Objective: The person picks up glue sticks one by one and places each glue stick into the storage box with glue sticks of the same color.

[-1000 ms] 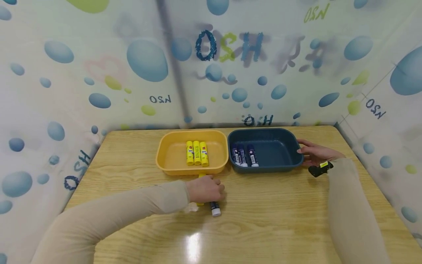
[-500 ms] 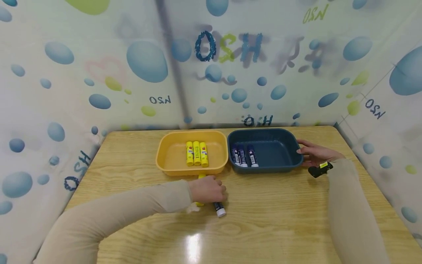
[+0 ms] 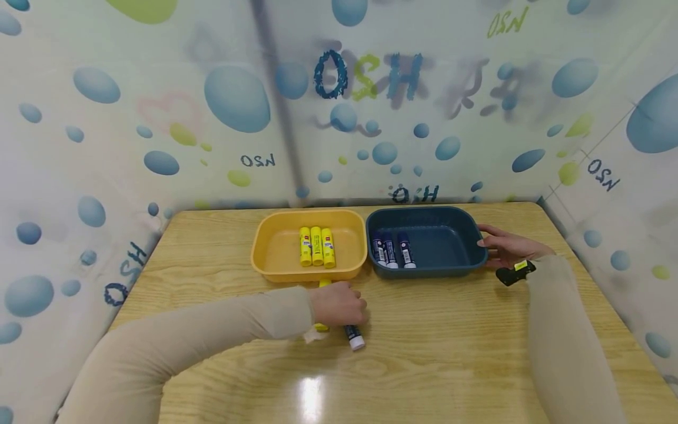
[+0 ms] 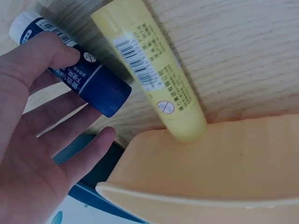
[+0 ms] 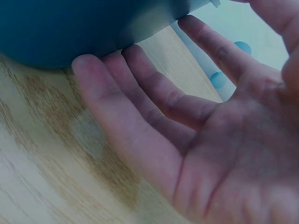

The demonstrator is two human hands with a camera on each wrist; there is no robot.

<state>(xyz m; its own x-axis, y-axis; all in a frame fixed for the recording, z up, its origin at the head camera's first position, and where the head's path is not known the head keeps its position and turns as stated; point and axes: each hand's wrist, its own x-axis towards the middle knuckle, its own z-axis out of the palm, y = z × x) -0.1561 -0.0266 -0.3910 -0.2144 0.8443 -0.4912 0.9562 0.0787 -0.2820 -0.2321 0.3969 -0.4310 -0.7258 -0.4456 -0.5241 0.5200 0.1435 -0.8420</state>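
Note:
My left hand (image 3: 339, 304) pinches a dark blue glue stick (image 4: 100, 84) with a white end between thumb and fingers, low over the table. Beside it lies a yellow glue stick (image 4: 154, 70), partly hidden by that hand in the head view, one end close to the yellow tray (image 3: 270, 272). My right hand (image 3: 508, 244) holds the right end of the dark blue tray (image 3: 450, 244), thumb at the rim and fingertips (image 5: 88, 67) against the outer wall. Three yellow glue sticks (image 3: 316, 246) lie in the yellow tray, three dark blue glue sticks (image 3: 391, 250) in the blue one.
Both trays stand side by side near the back of the wooden table (image 3: 434, 359). A patterned curtain (image 3: 339, 147) hangs right behind the table and along both sides. A black strap (image 3: 515, 272) sits on the right wrist.
My left hand has shifted slightly right with the dark blue glue stick, whose white end has swung right, away from the yellow one. My right hand and the trays stay put.

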